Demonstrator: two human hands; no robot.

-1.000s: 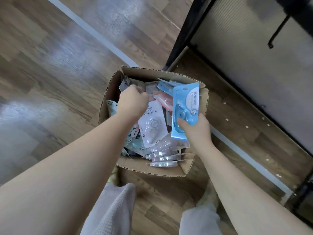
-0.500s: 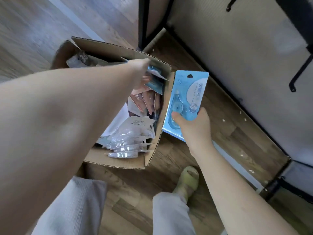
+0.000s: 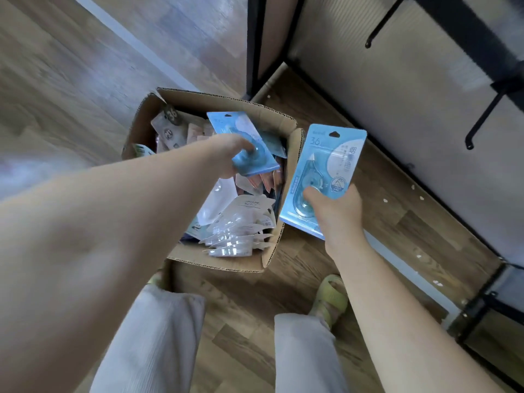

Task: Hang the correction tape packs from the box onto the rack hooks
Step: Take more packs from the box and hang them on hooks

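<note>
Two blue correction tape packs are in your hands above a wood-plank floor. Your left hand (image 3: 226, 154) reaches over the open cardboard box (image 3: 198, 258), fingers curled round the lower end of one blue pack (image 3: 243, 137), which is lifted clear of the heap and tilted, its hang-hole end pointing toward 11 o'clock. Your right hand (image 3: 337, 211) grips the second blue pack (image 3: 326, 171) by its lower end, thumb pressed on the clear blister at the front and the other fingers hidden behind the card; this pack is held just outside the box's right wall, at 3 o'clock from the box, printed face up, hang hole toward 12 o'clock. Inside the box lie many more packs (image 3: 235, 222): white and clear ones fanned at the 6 o'clock edge, pinkish ones near the centre, grey ones marked "36" at 11 o'clock. At 1 o'clock from the box stands the rack (image 3: 252, 43), a black frame with a pale panel, and two black hooks (image 3: 381, 26) jut from it at the upper right; both show bare. At 6 o'clock are your pale trouser legs (image 3: 150, 341) and a yellow-green sandal (image 3: 331, 296) on the right foot. Small white flecks dot the floor beside the rack's base.
</note>
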